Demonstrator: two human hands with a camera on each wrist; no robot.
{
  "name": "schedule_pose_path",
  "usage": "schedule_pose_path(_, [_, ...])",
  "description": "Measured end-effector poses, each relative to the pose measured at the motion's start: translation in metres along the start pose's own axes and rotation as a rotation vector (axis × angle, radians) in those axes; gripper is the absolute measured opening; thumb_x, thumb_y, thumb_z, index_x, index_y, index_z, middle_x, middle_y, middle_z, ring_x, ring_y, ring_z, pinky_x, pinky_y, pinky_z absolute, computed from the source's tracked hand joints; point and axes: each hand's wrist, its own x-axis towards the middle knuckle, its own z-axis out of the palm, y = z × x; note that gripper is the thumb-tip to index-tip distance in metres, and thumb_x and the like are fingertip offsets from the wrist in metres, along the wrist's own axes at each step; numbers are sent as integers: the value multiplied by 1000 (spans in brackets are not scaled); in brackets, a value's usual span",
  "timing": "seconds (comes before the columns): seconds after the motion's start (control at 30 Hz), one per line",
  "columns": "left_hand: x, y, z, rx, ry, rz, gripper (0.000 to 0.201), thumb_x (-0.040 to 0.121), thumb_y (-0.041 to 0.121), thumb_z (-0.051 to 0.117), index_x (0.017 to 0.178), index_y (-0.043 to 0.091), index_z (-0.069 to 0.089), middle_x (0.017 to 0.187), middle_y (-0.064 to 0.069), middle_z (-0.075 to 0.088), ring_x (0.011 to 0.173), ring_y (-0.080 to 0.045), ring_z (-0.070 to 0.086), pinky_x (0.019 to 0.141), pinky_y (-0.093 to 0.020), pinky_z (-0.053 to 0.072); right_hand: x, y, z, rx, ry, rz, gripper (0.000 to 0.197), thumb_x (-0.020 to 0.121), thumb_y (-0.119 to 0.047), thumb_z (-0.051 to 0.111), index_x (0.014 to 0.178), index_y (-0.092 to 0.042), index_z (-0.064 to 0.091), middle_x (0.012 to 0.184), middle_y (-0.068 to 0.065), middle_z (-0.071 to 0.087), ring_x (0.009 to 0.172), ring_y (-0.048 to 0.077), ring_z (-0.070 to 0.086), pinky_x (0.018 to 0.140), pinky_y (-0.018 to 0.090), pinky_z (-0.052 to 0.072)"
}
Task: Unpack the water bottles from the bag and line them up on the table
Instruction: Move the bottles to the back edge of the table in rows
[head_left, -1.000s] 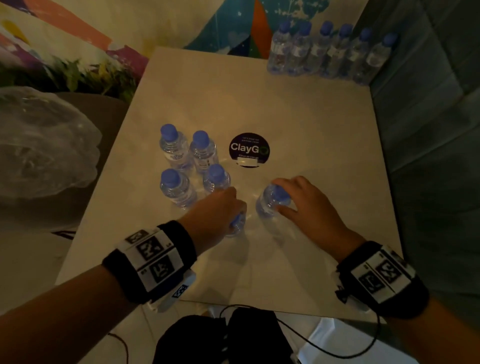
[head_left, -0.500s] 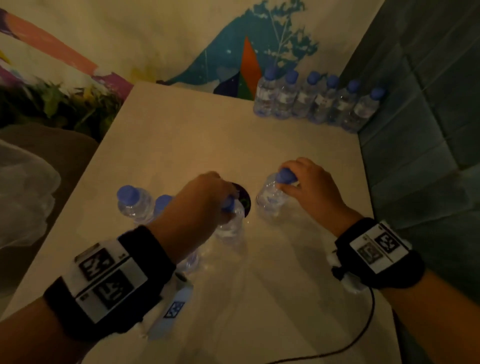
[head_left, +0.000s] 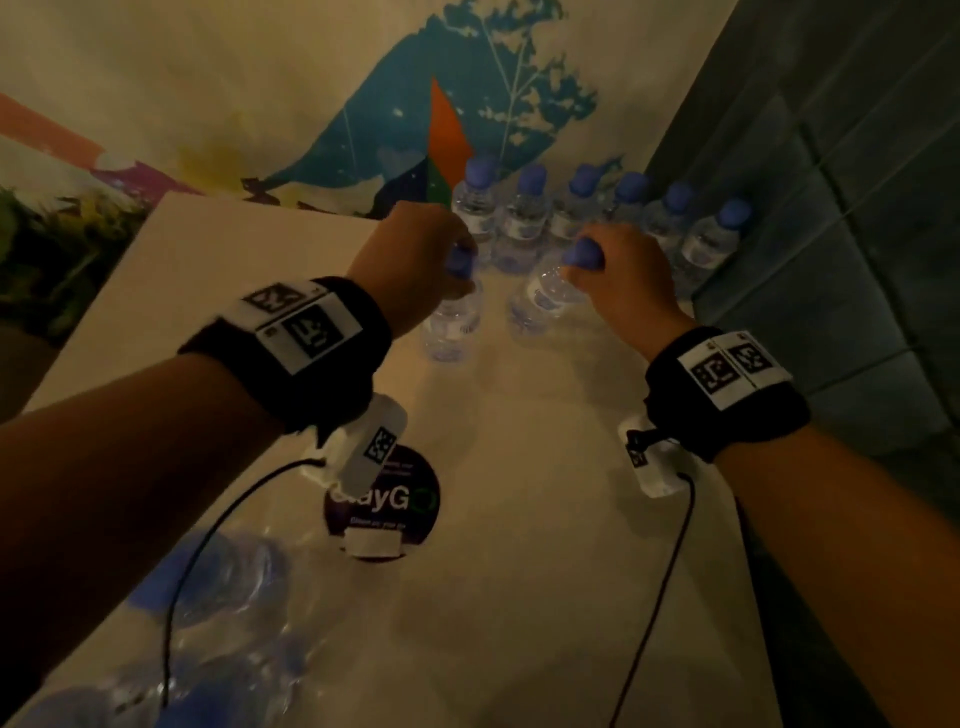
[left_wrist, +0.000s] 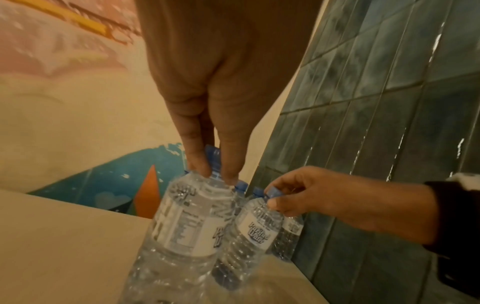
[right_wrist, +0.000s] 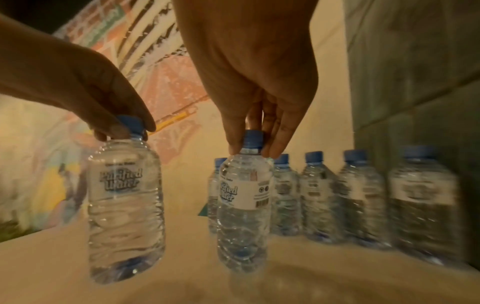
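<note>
Now the table (head_left: 519, 597), pale and square, carries everything. A row of bottles (head_left: 597, 223) stands just beyond the fingertips of both hands, clear plastic with blue caps and white labels, against the tiled wall. More bottles (head_left: 218, 582) lie blurred below the left forearm. The left bottle (head_left: 452, 322) hangs under the left hand (head_left: 410, 260), whose fingers (left_wrist: 228, 160) pinch its blue cap; its label shows small print too fine to read. The right bottle (head_left: 540, 296) hangs tilted under the right hand (head_left: 623, 280), fingers (right_wrist: 275, 142) pinching the cap from above; its label reads "Purified Water". Whether either base touches the table cannot be told. A round dark sticker (head_left: 384, 499) reads partly "ayG", behind the left wrist.
</note>
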Motion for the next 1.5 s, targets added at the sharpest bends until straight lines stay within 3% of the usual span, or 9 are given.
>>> schedule_pose_path(0.2, [84, 43, 65, 130, -88, 142, 13, 77, 9, 61, 87, 3, 67, 94, -19, 67, 88, -32, 59, 68, -31, 32, 3, 85, -26, -69, 110, 132, 18, 77, -14, 63, 93, -6, 62, 102, 25, 64, 95, 40, 59, 75, 43, 44])
schedule_pose_path(0.3, [115, 63, 94, 109, -92, 152, 15, 78, 9, 59, 89, 2, 67, 95, -18, 68, 84, -29, 57, 70, -31, 37, 6, 118, -34, -105, 136, 191, 20, 78, -13, 62, 96, -6, 61, 104, 27, 62, 95, 43, 59, 76, 47, 46])
schedule_pose_path(0.43, [146, 85, 126, 106, -115, 180, 13, 79, 7, 55, 84, -2, 63, 98, -25, 65, 91, -38, 60, 72, -37, 40, 18, 142, -43, -165, 138, 196, 26, 79, -12, 63, 103, -2, 60, 108, 29, 61, 99, 43, 57, 83, 49, 47])
schedule_pose_path(0.5, [157, 91, 138, 91, -117, 183, 11, 78, 8, 57, 84, 1, 63, 99, -22, 66, 94, -37, 61, 70, -33, 37, 22, 147, -45, -163, 145, 184, 25, 79, -12, 63, 102, -2, 60, 108, 27, 63, 101, 42, 58, 84, 49, 48])
schedule_pose_path(0.57, [164, 96, 148, 48, -80, 153, 15, 77, 12, 61, 90, 6, 64, 100, -17, 68, 95, -33, 62, 74, -31, 44, 25, 152, -46, -161, 154, 181, 26, 80, -11, 62, 103, -1, 60, 109, 27, 63, 103, 41, 58, 86, 48, 47])
schedule_pose_path(0.63, [170, 100, 155, 2, -55, 131, 21, 76, 15, 64, 96, 9, 66, 102, -16, 69, 95, -31, 63, 83, -34, 53, 28, 156, -46, -159, 168, 198, 27, 81, -12, 62, 106, -1, 60, 113, 25, 63, 107, 40, 57, 90, 45, 46])
schedule_pose_path(0.8, [180, 114, 166, -60, -56, 123, 27, 75, 15, 66, 102, 11, 66, 108, -14, 68, 100, -28, 63, 88, -35, 52, 31, 164, -46, -162, 205, 238, 31, 85, -11, 60, 114, -2, 57, 120, 24, 60, 113, 38, 55, 96, 46, 44])
schedule_pose_path(1.3, [180, 130, 170, -52, -83, 137, 31, 78, 20, 67, 106, 9, 64, 113, -15, 66, 105, -28, 61, 89, -34, 48, 30, 162, -44, -285, 185, 293, 28, 90, -8, 51, 118, -2, 54, 123, 26, 54, 113, 41, 53, 95, 48, 44])
schedule_pose_path(1.5, [135, 115, 138, -43, -90, 180, 43, 85, 23, 61, 122, 5, 52, 124, -18, 58, 115, -31, 54, 97, -36, 40, -5, 143, -51, -161, 233, 260, 56, 85, -13, 59, 136, -15, 37, 132, 27, 44, 120, 43, 45, 101, 50, 40])
